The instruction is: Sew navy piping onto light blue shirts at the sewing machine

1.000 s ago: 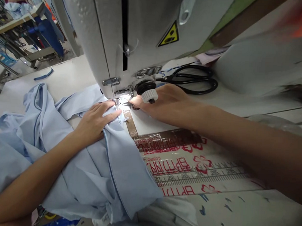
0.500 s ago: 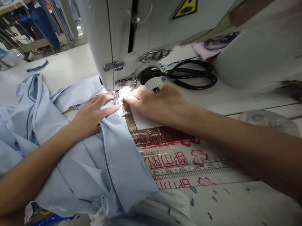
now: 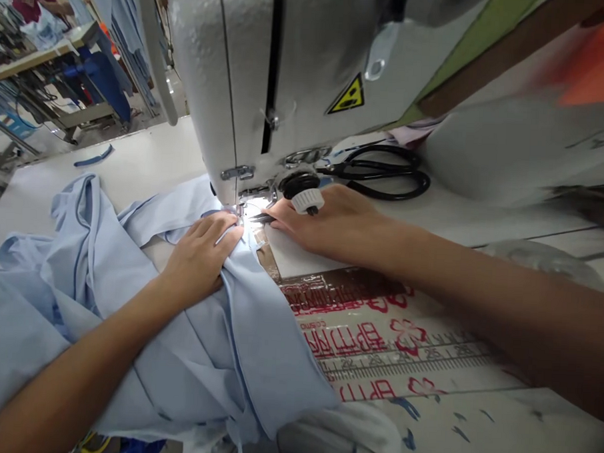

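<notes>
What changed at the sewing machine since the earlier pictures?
The right hand has drawn slightly back from the presser foot, and small black thread snips show at its fingertips again. The left hand stays on the pale blue fabric; the black scissors stay put.

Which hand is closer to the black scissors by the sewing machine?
Right hand: it lies just in front of the black scissors. The left hand is farther away, resting on the pale blue fabric.

We cannot make out the needle under the sewing machine (image 3: 223,83), lost in glare and partly screened by the left hand (image 3: 198,262). Right of the machine, an orange object (image 3: 596,69) is blurred and cut off by the edge.
</notes>
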A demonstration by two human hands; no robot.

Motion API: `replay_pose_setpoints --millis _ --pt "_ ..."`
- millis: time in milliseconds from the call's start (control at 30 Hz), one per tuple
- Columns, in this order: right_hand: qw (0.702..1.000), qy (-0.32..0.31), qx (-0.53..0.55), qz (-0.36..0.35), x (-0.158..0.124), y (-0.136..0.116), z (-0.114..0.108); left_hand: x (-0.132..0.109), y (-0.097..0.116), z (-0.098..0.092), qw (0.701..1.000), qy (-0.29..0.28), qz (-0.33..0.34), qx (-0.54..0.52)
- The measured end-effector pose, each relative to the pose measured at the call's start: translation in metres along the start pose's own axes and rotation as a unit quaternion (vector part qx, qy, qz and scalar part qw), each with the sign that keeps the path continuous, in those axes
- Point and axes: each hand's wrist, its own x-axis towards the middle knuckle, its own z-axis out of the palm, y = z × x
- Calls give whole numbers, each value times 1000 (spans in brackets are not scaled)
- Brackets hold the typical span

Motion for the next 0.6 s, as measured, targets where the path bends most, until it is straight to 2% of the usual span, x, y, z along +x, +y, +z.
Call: replay_pose_setpoints --millis 100,367,600 --pt "998 -37 -54 3 0 2 -1 2 0 0 1000 -15 -9 3" --pt "997 32 -65 6 -6 4 11 2 0 -1 1000 -25 -10 2" --pt "1000 15 -14 14 -1 8 12 2 -5 -1 1000 -11 -6 4"
